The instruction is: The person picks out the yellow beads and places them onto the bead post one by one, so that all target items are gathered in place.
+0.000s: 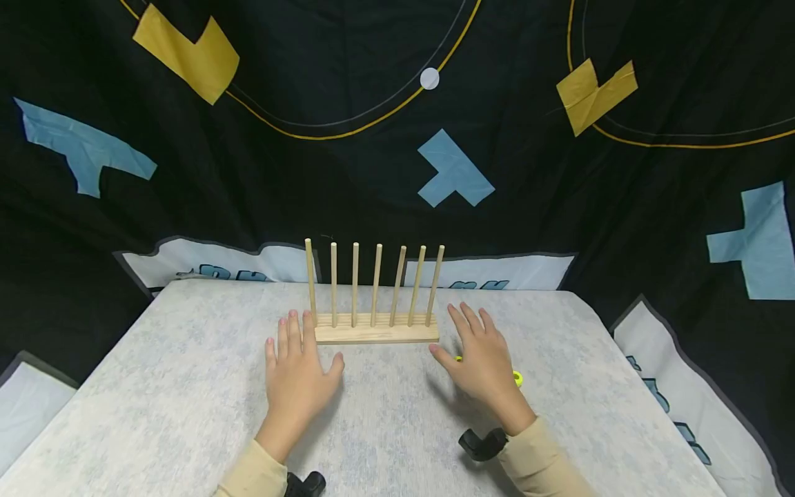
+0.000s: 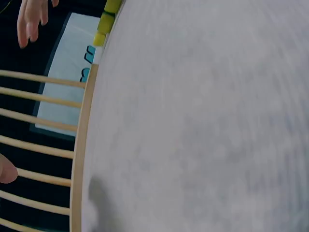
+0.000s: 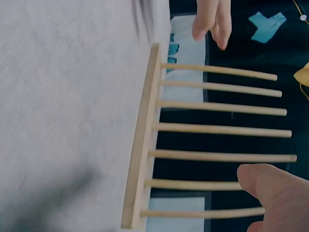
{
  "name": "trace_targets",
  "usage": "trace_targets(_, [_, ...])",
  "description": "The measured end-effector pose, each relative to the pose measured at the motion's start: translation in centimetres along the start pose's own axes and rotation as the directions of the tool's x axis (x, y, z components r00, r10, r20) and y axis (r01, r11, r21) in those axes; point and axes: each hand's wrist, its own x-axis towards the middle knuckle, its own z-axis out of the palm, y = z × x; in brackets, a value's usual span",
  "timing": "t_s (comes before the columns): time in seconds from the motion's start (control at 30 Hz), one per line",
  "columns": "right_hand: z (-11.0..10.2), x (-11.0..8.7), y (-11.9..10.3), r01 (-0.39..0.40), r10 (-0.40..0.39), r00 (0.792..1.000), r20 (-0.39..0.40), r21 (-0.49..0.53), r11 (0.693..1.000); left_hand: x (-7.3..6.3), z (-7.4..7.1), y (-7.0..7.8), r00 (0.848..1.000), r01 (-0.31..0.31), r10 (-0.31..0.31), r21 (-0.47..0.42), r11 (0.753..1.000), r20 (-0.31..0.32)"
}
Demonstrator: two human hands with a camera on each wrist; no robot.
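Note:
A pale wooden peg rack (image 1: 376,335) stands upright on the table, with several thin dowels rising in a row from its flat base. My left hand (image 1: 299,379) is held just in front of the rack's left end, fingers straight and spread, holding nothing. To the right of the rack, my right hand (image 1: 481,362) hovers with relaxed fingers and an empty palm. Bright yellow ring-like pieces (image 1: 517,378) are partly hidden behind that hand. In the left wrist view, several yellow pieces (image 2: 105,23) sit in a row beyond the rack's end.
A pale mottled table (image 1: 205,386) lies under everything. Behind it hangs a black cloth (image 1: 348,186) with blue and gold shapes and white lettered panels. Each wrist wears a black device (image 1: 483,445) below the hand.

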Motion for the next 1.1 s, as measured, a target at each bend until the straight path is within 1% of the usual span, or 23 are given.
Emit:
trace_targets(0.13, [0.0, -0.2, 1.1, -0.008, 0.008, 1.000, -0.001, 0.022, 1.000, 0.2, 0.2, -0.7, 1.000, 0.021, -0.021, -0.018, 1.000, 0.004])
trace_targets(0.3, [0.3, -0.3, 2.6, -0.030, 0.030, 0.999, 0.016, 0.030, 0.999, 0.4, 0.4, -1.5, 0.999, 0.041, -0.041, -0.026, 0.999, 0.015])
trace_targets(0.47, [0.5, -0.4, 4.1, -0.055, 0.054, 0.998, 0.016, 0.053, 0.997, 0.6, 0.7, -2.3, 0.999, 0.047, -0.046, -0.033, 0.998, 0.024])
trace_targets(0.67, [1.0, -0.1, 5.6, -0.108, 0.106, 0.994, 0.028, 0.104, 0.989, 1.1, 1.0, -3.4, 0.998, 0.055, -0.053, -0.048, 0.997, 0.043])
trace_targets(0.83, [1.4, 0.2, 6.5, -0.166, 0.158, 0.985, 0.070, 0.130, 0.977, 1.5, 1.6, -4.4, 0.997, 0.047, -0.041, -0.102, 0.994, 0.062])
trace_targets(1.0, [1.8, 0.7, 7.0, -0.221, 0.203, 0.971, 0.128, 0.146, 0.964, 2.0, 2.7, -5.2, 0.998, 0.020, -0.011, -0.179, 0.984, 0.055])
trace_targets(1.1, [2.1, 1.2, 7.3, -0.237, 0.214, 0.965, 0.154, 0.155, 0.959, 2.5, 3.2, -5.5, 0.998, 0.008, 0.004, -0.202, 0.979, 0.056])
